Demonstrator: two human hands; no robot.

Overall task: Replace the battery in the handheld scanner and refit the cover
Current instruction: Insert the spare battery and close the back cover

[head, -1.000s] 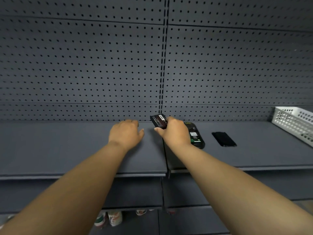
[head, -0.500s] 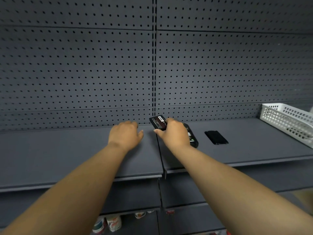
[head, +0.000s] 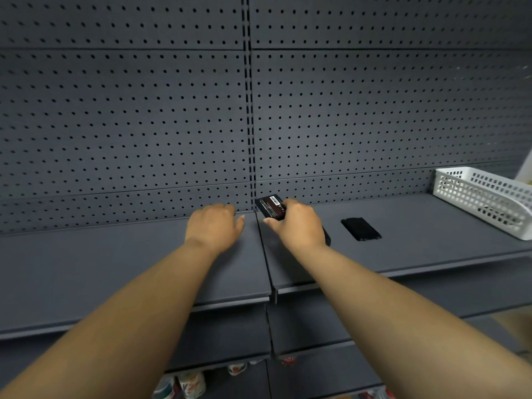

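My right hand (head: 298, 224) grips a flat black battery (head: 270, 208) with a barcode label, held tilted just above the grey shelf (head: 426, 243) near the pegboard. The handheld scanner (head: 327, 239) lies on the shelf under that hand; only a dark edge of it shows past my wrist. A flat black cover (head: 361, 229) lies on the shelf to the right of the scanner, apart from it. My left hand (head: 214, 226) rests palm down on the shelf to the left, fingers slightly spread, holding nothing.
A white perforated basket (head: 486, 197) stands at the shelf's right end. A grey pegboard wall (head: 172, 110) rises right behind the shelf. Lower shelves hold colourful packages (head: 184, 384) at the bottom.
The view has swung right, so everything sits further left in the frame. My right hand now covers nearly all of the scanner. The battery stays in my right hand; my left hand has not moved.
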